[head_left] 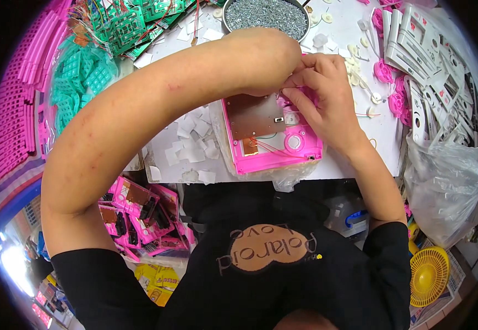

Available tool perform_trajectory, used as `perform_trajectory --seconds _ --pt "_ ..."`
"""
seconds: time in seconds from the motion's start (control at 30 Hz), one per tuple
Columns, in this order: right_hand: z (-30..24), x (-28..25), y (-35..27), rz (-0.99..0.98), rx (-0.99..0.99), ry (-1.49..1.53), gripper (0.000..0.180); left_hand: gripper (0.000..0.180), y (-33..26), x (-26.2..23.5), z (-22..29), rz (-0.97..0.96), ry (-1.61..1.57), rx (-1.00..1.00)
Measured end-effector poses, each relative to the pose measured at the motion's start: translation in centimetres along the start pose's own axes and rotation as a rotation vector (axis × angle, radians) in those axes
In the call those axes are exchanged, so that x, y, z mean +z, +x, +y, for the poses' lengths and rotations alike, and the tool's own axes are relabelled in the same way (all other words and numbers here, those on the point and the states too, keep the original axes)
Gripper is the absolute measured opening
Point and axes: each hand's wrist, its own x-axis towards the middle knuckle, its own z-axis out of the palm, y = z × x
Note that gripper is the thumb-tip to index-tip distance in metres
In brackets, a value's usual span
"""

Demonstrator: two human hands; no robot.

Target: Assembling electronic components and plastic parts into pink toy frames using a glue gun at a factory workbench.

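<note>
A pink plastic casing [250,165] lies face down on the white worktop. A brown circuit board [250,116] with a small slide switch sits in it. Thin red wires run from a copper-coloured piece [250,146] past a round ring [294,142]. Over the casing's far edge my left hand [274,58] is bent at the wrist, its fingers hidden. My right hand [327,91] is beside it at the casing's far right corner, thumb and fingers pinched together; what they hold is too small to make out.
A round pan of small screws [266,15] stands behind my hands. Green circuit boards [126,30] and teal keypads [79,74] are heaped left. White paper squares [192,140] lie nearer. White panels [442,66] and pink cords [395,102] are right. Pink casings [145,212] fill a container below.
</note>
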Motion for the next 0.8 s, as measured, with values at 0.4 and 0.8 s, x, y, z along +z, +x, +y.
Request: perform_trajectory --seconds 0.4,0.8 --pt "-1.7 -2.6 -0.2 -0.199 -0.23 -0.239 0.019 0.011 -0.6 1.8 -1.7 0.13 -0.018 0.122" --pt "-3.6 -2.6 0.0 -0.25 -0.203 -0.357 0.019 0.009 -0.1 1.4 0.6 0.105 0.094 0.051"
